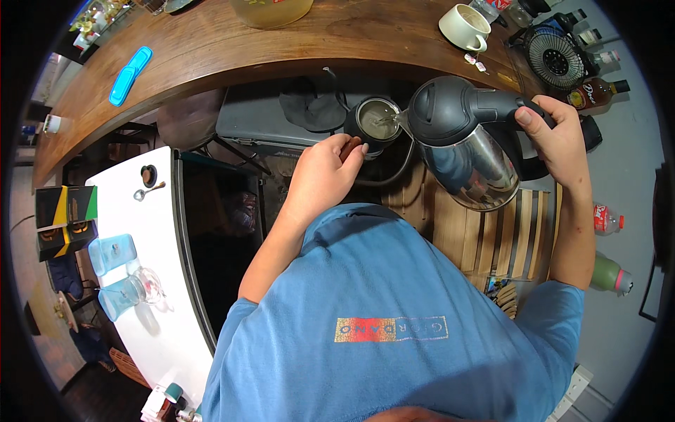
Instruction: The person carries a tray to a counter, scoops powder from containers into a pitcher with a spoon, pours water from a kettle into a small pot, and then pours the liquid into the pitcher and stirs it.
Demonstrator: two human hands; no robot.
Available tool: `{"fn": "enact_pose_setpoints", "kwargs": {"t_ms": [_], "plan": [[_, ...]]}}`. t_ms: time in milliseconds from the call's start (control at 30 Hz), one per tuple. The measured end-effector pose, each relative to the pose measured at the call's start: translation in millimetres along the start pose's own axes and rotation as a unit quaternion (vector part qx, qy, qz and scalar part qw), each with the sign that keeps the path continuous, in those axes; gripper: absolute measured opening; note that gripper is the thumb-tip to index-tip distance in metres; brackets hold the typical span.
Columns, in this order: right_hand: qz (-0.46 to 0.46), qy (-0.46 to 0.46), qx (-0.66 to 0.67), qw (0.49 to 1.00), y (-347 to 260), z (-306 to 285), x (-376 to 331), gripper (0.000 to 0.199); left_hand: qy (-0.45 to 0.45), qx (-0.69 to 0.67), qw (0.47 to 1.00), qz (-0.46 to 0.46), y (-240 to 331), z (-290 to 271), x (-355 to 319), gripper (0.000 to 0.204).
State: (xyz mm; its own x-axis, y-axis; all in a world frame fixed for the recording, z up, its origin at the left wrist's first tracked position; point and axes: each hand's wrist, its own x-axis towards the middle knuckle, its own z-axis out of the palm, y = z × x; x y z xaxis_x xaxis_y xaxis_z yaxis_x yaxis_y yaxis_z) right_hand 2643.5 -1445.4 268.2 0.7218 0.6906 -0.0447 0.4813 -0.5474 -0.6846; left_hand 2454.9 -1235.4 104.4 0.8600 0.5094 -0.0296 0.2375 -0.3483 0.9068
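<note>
My right hand (559, 141) grips the black handle of an electric kettle (464, 172) with a shiny steel body and black lid. The kettle is tilted with its spout over a dark round cup (380, 121), and a thin stream of water runs into it. Water shows inside the cup's pale metal-looking interior. My left hand (329, 167) is closed, with thumb and fingers pinched at the cup's near-left side. The exact part they grip is hidden behind the fingers.
Beyond the cup runs a curved wooden counter (190, 53) with a white mug (465, 27) and a blue case (131, 76). A small black fan (555, 58) stands right. Left is a white surface (158, 232) with a spoon (148, 191) and a clear blue jug (121, 297). Wooden slats (450, 239) lie below the kettle.
</note>
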Motion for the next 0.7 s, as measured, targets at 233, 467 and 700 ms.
{"fn": "enact_pose_setpoints", "kwargs": {"t_ms": [233, 467, 700], "plan": [[-0.016, 0.007, 0.006, 1.0, 0.8, 2.6, -1.8, 0.039, -0.008, 0.01, 1.0, -0.01, 3.4, -1.2, -1.9, 0.029], [-0.001, 0.006, 0.024, 1.0, -1.0, 3.3, -7.1, 0.037, -0.014, 0.008, 1.0, -0.011, -0.2, -0.4, -5.8, 0.032], [-0.005, 0.002, 0.003, 1.0, 1.6, 2.6, -10.9, 0.039, -0.009, -0.005, 1.0, -0.012, 4.2, -0.3, -10.4, 0.029]]}}
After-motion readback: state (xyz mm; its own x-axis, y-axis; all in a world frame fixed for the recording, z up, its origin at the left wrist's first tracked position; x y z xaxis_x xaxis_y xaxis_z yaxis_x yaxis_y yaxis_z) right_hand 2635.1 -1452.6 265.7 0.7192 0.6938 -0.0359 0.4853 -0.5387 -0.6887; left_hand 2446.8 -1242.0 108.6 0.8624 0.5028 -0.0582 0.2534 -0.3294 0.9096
